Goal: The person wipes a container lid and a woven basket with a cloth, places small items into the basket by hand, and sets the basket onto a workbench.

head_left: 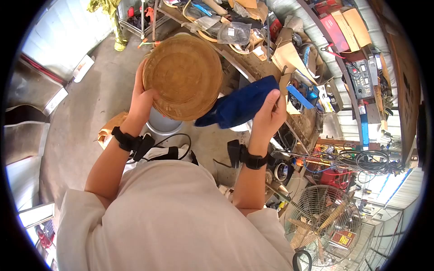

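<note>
Indoors, by cluttered bench (309, 123), left grip (143, 100) clasps brown disc (183, 72), right grip (270, 113) blue cloth (242, 105).

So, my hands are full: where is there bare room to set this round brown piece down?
Left of the left hand, the concrete floor is bare between the metal panels and the crumpled brown item. The workbench ahead and right is crowded with cardboard and plastic bags.

Disc (183, 74) in left hand (143, 98), cloth (239, 106) in right hand (271, 114)
</note>
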A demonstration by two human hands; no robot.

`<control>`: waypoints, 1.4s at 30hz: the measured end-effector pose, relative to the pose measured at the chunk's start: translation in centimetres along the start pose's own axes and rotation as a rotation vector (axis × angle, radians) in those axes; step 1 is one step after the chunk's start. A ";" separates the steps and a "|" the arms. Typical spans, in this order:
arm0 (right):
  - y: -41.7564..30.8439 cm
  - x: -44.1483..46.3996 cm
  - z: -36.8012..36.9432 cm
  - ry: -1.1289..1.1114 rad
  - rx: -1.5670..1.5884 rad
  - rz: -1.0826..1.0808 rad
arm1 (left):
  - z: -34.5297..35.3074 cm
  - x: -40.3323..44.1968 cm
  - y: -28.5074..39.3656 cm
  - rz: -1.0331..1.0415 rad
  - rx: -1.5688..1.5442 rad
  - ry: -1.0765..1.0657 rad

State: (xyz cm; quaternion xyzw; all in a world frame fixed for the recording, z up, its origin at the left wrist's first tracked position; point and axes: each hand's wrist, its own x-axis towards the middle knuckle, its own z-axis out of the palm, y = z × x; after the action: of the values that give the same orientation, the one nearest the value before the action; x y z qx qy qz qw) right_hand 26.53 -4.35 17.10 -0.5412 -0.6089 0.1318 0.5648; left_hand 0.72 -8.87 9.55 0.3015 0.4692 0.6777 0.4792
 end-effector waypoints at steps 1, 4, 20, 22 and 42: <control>-1.1 -0.2 0.0 -0.054 0.043 0.080 | 0.0 0.0 -0.1 -0.023 0.005 -0.046; -3.1 -1.0 3.2 -0.127 0.208 0.377 | 0.7 -0.1 -0.5 -0.044 0.039 -0.186; -1.3 -4.1 9.8 -0.854 0.406 -0.129 | 1.4 0.3 -1.0 -0.079 0.014 -0.482; -0.8 -3.9 10.1 -0.838 0.421 0.013 | 1.1 0.1 -0.7 -0.100 0.031 -0.470; 1.4 -1.3 10.0 -0.323 0.136 0.127 | 1.1 -0.9 -1.8 0.014 0.144 -0.432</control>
State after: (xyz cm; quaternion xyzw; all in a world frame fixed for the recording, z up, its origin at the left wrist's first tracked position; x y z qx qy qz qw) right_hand 18.66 -0.35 12.04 -0.5107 -0.6461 0.2933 0.4856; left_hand 2.66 -9.09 8.35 0.4763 0.4008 0.5656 0.5409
